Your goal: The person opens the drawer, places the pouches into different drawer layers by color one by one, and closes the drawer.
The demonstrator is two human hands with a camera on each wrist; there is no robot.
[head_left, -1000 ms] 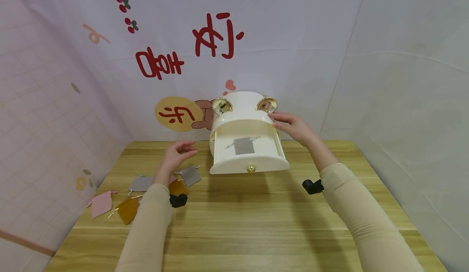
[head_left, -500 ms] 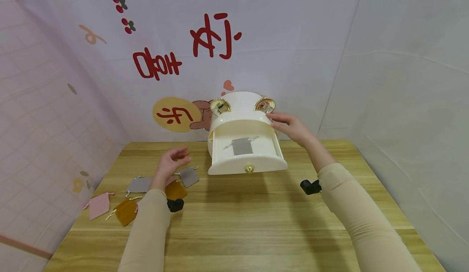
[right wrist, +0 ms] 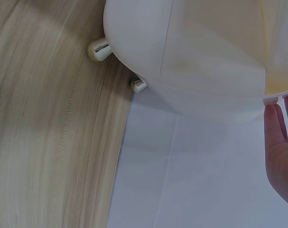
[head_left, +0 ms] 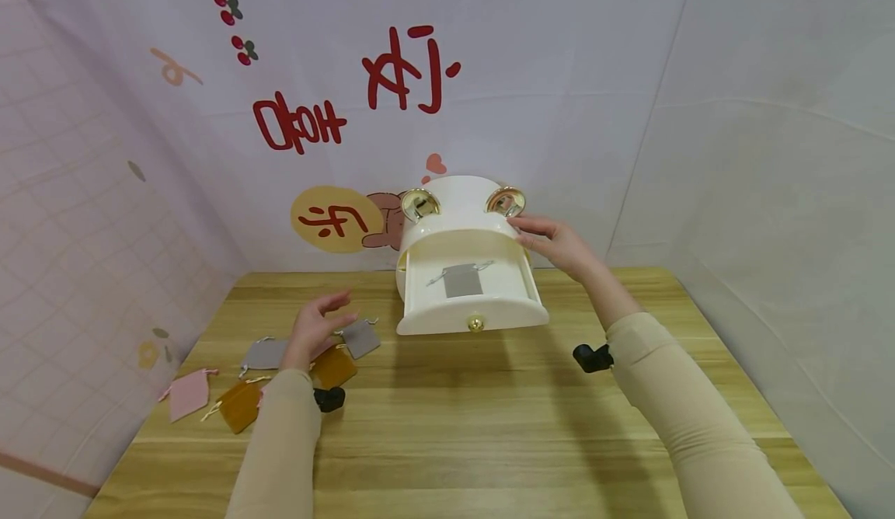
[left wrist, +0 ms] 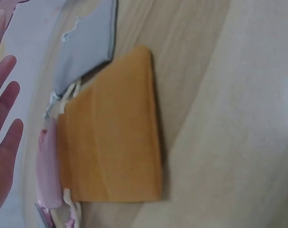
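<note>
A white frog-like storage box (head_left: 457, 200) with gold eye rings stands at the back, its drawer (head_left: 430, 319) pulled out. One grey drawstring pouch (head_left: 464, 280) lies in the drawer. My right hand (head_left: 569, 251) touches the box's upper right edge with extended fingers; the right wrist view has its fingertips (right wrist: 271, 114) against the rim. Over the pouches on the left, my left hand (head_left: 313, 326) hovers with relaxed fingers, holding nothing. Nearest to it are a mustard pouch (left wrist: 115, 133), a grey pouch (left wrist: 87, 47) and a pink pouch (left wrist: 48, 166), partly hidden in the head view.
Further left on the wooden table (head_left: 447, 433) lie another grey pouch (head_left: 262, 353), a second mustard pouch (head_left: 240, 406) and a pink pouch (head_left: 189, 395). Printed cloth (head_left: 559, 115) hangs behind and beside the table. Gold feet (right wrist: 99, 49) support the box.
My left hand has moved left and down, away from the drawer and over the pouches. The right hand stays at the box edge. The head view has shifted slightly.
</note>
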